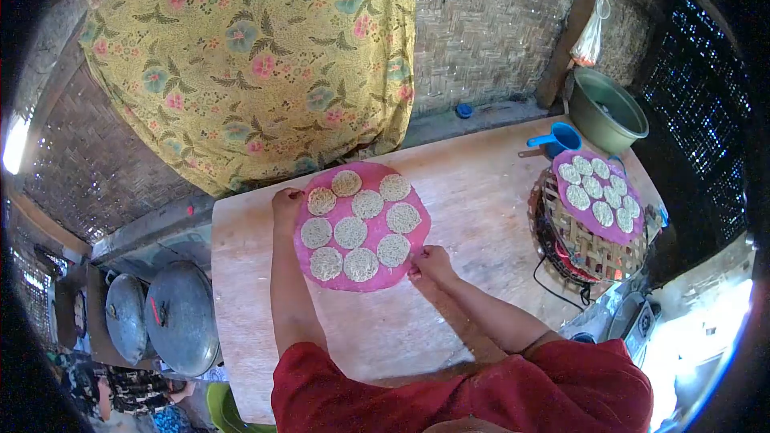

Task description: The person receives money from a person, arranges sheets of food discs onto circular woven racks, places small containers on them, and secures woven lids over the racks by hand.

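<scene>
Left hand: pink sheet is being pinched at its edge.
Right hand: other edge is being pinched.
Sheet: likely thin, floppy; crackers may slide.

Two pink mats, nine crackers on the nearer, two pot lids.

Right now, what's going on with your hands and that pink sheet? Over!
Left hand on pink sheet far-left edge. Right hand fingers pinching near-right edge. Nine round crackers on it. Nothing blocking on wooden table.
</scene>
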Tool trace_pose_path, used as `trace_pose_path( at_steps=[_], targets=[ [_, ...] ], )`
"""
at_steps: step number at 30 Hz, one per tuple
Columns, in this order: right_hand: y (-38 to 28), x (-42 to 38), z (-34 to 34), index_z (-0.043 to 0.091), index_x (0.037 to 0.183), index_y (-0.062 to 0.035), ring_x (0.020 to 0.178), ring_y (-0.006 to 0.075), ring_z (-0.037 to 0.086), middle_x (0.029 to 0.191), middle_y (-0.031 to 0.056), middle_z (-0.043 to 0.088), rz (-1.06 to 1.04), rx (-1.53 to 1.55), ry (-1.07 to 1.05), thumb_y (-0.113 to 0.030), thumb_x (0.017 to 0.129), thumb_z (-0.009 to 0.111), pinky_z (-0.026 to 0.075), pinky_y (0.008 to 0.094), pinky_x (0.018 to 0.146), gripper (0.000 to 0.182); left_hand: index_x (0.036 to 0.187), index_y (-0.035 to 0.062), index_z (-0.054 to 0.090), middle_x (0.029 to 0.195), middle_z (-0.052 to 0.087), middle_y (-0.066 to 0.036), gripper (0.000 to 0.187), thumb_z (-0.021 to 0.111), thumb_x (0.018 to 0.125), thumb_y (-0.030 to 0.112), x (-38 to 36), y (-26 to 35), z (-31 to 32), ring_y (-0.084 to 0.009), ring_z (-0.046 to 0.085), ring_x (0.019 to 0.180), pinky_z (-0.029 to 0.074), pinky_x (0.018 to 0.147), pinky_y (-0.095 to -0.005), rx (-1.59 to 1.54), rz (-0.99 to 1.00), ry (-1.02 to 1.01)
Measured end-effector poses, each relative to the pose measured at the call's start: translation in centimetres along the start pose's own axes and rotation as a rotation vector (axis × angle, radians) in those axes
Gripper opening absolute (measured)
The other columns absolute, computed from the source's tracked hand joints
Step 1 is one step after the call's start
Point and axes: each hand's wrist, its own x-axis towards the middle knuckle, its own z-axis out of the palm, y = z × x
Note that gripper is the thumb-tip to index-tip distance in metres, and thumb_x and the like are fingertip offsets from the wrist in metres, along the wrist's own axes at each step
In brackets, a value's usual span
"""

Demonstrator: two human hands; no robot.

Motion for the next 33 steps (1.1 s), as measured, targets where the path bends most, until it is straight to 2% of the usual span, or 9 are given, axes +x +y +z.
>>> trace_pose_path(
  at_steps=[5, 8, 18, 19, 21, 23, 26, 31, 33],
  targets=[
    [-2.0, -1.2, -0.6, 0.063, 0.076, 0.0021, 0.053, 0.0137, 0.061, 0.062, 0.0075, 0.063, -0.084, 0.011, 0.104, -0.017, 0.082, 0.064, 0.048, 0.0291, 0.05, 0.021, 0.079, -0.0013, 0.067, 0.071, 0.066, -0.012, 0.013, 0.069, 0.072, 0.01, -0.2, 4.1, -2.2, -0.0183, 0.062, 0.064, 0.049, 0.062, -0.0301, -0.18, -0.122, -0.001],
    [-1.2, -0.4, -1.0, 0.063, 0.077, 0.0027, 0.053, 0.0131, 0.061, 0.062, 0.0077, 0.063, -0.15, -0.017, 0.116, -0.016, 0.083, 0.064, 0.049, 0.0285, 0.05, 0.019, 0.08, -0.0022, 0.067, 0.069, 0.065, -0.01, 0.012, 0.068, 0.073, 0.008, -1.3, 8.6, -4.7, -0.0143, 0.059, 0.062, 0.047, 0.06, -0.0288, -0.19, -0.055, 0.021],
    [-3.0, -1.0, -6.3, 0.063, 0.081, 0.0035, 0.055, 0.0114, 0.06, 0.063, 0.0082, 0.062, -0.319, -0.101, 0.142, -0.013, 0.085, 0.061, 0.049, 0.0271, 0.051, 0.017, 0.084, 0.0013, 0.068, 0.069, 0.066, -0.007, 0.016, 0.067, 0.076, 0.016, -4.8, 13.9, -7.1, -0.0128, 0.06, 0.061, 0.047, 0.059, -0.027, -0.127, 0.051, 0.004],
    [-3.5, -1.5, -7.0, 0.063, 0.079, 0.0018, 0.056, 0.0169, 0.061, 0.064, 0.0112, 0.063, -0.299, -0.054, 0.138, -0.017, 0.082, 0.061, 0.049, 0.0313, 0.054, 0.019, 0.084, 0.0001, 0.067, 0.069, 0.065, -0.007, 0.017, 0.067, 0.077, 0.016, -5.4, 14.4, -7.5, -0.0121, 0.059, 0.062, 0.046, 0.059, -0.027, -0.126, 0.024, -0.019],
    [-4.2, -2.7, -9.3, 0.064, 0.078, 0.0001, 0.057, 0.0224, 0.063, 0.066, 0.0141, 0.064, -0.271, -0.01, 0.189, -0.02, 0.08, 0.06, 0.049, 0.0354, 0.057, 0.02, 0.081, -0.0016, 0.064, 0.068, 0.062, -0.005, 0.014, 0.067, 0.079, 0.012, -7.1, 17.4, -8.2, -0.0101, 0.056, 0.062, 0.045, 0.058, -0.0259, -0.131, 0.045, -0.03],
    [-5.0, -4.1, -11.7, 0.065, 0.079, -0.0002, 0.055, 0.0187, 0.062, 0.064, 0.012, 0.064, -0.431, -0.165, 0.225, -0.019, 0.081, 0.059, 0.049, 0.034, 0.056, 0.02, 0.078, -0.0012, 0.061, 0.065, 0.057, -0.001, 0.01, 0.065, 0.081, 0.008, -8.9, 20.0, -8.4, -0.008, 0.051, 0.061, 0.043, 0.057, -0.0241, -0.241, 0.109, -0.029],
    [-8.7, -8.0, -16.5, 0.064, 0.088, 0.0037, 0.058, 0.0111, 0.059, 0.068, 0.0083, 0.063, -0.337, -0.205, 0.176, -0.008, 0.084, 0.057, 0.049, 0.0264, 0.054, 0.015, 0.08, 0.0002, 0.06, 0.065, 0.053, 0.002, 0.008, 0.064, 0.083, 0.006, -11.1, 24.3, -8.7, -0.0061, 0.047, 0.059, 0.04, 0.054, -0.0223, -0.345, 0.091, -0.055],
    [-10.5, -11.7, -26.4, 0.065, 0.091, 0.0026, 0.059, 0.0098, 0.058, 0.071, 0.0066, 0.064, -0.373, -0.195, 0.28, -0.012, 0.083, 0.059, 0.048, 0.0256, 0.054, 0.018, 0.081, 0.0013, 0.06, 0.065, 0.051, 0.003, 0.005, 0.063, 0.083, 0.004, -14.6, 31.6, -6.1, -0.0033, 0.043, 0.057, 0.035, 0.051, -0.0193, -0.556, 0.003, -0.047],
    [-10.2, -12.9, -31.5, 0.066, 0.091, 0.0021, 0.059, 0.0087, 0.057, 0.071, 0.0047, 0.064, -0.412, -0.271, 0.349, -0.014, 0.083, 0.06, 0.047, 0.0252, 0.053, 0.019, 0.079, 0.0019, 0.059, 0.065, 0.051, 0.003, 0.005, 0.063, 0.083, 0.003, -15.9, 35.2, -4.2, -0.0031, 0.044, 0.057, 0.035, 0.051, -0.0183, -0.623, 0.118, -0.03]
  ],
)
